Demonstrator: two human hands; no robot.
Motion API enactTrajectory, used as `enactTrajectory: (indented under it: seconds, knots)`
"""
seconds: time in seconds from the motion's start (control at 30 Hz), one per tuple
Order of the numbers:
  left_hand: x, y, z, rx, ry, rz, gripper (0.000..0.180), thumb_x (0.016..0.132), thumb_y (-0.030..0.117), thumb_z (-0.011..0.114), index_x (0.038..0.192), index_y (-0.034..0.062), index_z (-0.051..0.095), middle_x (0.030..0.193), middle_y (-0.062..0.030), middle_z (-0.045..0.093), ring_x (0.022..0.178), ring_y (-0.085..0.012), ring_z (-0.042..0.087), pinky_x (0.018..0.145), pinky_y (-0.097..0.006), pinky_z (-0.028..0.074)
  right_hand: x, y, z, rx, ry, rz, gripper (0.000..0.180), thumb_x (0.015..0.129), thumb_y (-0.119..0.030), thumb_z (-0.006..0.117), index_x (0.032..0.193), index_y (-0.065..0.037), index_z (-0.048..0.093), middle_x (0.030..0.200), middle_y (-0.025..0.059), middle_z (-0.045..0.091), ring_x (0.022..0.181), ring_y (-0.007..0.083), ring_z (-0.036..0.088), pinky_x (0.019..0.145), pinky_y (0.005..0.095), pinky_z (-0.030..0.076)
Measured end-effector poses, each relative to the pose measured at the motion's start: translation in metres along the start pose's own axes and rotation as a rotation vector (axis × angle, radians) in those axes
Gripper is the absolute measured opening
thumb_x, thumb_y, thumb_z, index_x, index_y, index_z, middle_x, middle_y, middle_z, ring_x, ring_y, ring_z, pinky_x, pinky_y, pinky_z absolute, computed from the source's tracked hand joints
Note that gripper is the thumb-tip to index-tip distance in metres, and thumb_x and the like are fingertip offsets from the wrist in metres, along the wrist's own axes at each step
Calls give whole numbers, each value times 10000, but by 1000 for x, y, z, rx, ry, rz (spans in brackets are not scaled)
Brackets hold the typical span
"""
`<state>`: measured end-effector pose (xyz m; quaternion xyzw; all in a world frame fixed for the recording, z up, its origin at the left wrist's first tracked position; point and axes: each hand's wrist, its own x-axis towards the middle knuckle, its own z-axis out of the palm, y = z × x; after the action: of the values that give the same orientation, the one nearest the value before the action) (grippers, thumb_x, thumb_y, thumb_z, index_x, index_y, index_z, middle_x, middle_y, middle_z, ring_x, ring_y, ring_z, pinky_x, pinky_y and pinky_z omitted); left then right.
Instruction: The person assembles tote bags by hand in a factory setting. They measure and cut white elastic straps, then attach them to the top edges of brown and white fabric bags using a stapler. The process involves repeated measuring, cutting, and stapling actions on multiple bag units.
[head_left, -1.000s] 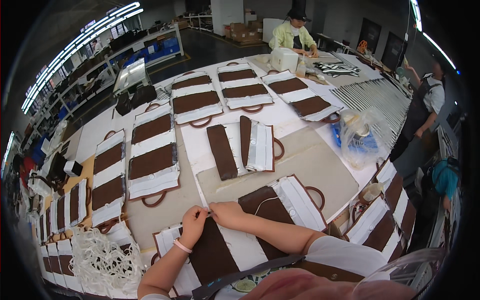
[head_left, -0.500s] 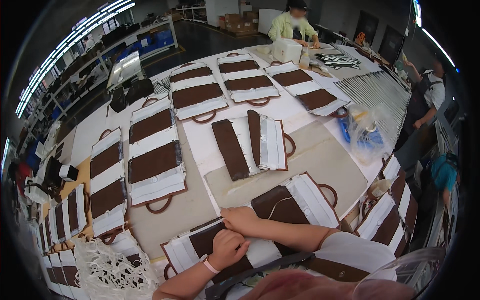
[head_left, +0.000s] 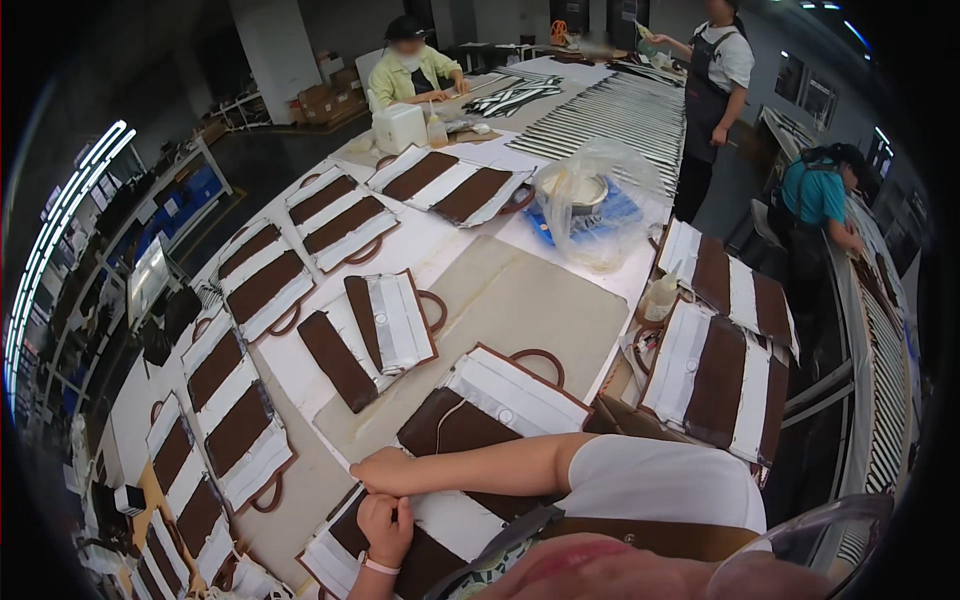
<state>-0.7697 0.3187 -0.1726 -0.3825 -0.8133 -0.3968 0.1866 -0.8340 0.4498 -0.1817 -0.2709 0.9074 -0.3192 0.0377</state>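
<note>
A flat brown-and-white bag panel [head_left: 470,425] with a brown loop handle lies on the table right in front of me. Both my hands rest at its near left end. My right hand [head_left: 385,472] reaches across from the right, with my bare forearm lying over the panel, and its fingers are curled on the white strip. Just below it, my left hand [head_left: 385,522], with a pink wristband, pinches the same white strip. The two hands touch each other.
Rows of similar brown-and-white panels [head_left: 240,430] cover the table, and a folded one [head_left: 375,330] lies on a beige mat [head_left: 530,300]. A clear plastic bag over a bowl [head_left: 595,205] and a small bottle [head_left: 660,295] stand further back. Three people work at the far end and right.
My view has swung to the right and dipped. Both hands have slid down the panel toward me, the left hand now under the right one.
</note>
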Motion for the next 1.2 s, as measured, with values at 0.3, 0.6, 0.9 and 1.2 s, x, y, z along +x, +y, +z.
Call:
enactTrajectory:
  seconds: [0.3,0.6,0.9,1.2]
  knots:
    - [1,4,0,68,-49,-25,169,803,54,643,681,35,528,684,-136,548,632,-332,543,567,-415,417,-2,-9,-7,-21,-29,49,170,805,-145,562,886,1,593,819,179,676,800,358,672,680,476,521]
    - [4,5,-1,42,-87,-76,124,819,63,615,714,17,567,690,-144,559,630,-339,545,569,-414,417,1,-7,-5,-38,-42,54,210,817,-169,552,921,5,608,879,202,680,850,369,676,705,473,528]
    - [2,3,-4,-15,-40,-81,132,804,42,643,698,8,572,686,-137,566,626,-329,548,560,-403,426,0,-9,-5,-44,-28,27,185,782,-127,571,913,3,580,766,202,660,734,382,668,615,490,508]
    - [2,3,-5,-71,-27,-143,160,812,34,643,678,2,563,663,-139,554,605,-325,540,554,-394,427,1,-7,-4,24,-52,71,193,759,-127,588,907,-4,573,766,195,658,735,385,664,616,491,505]
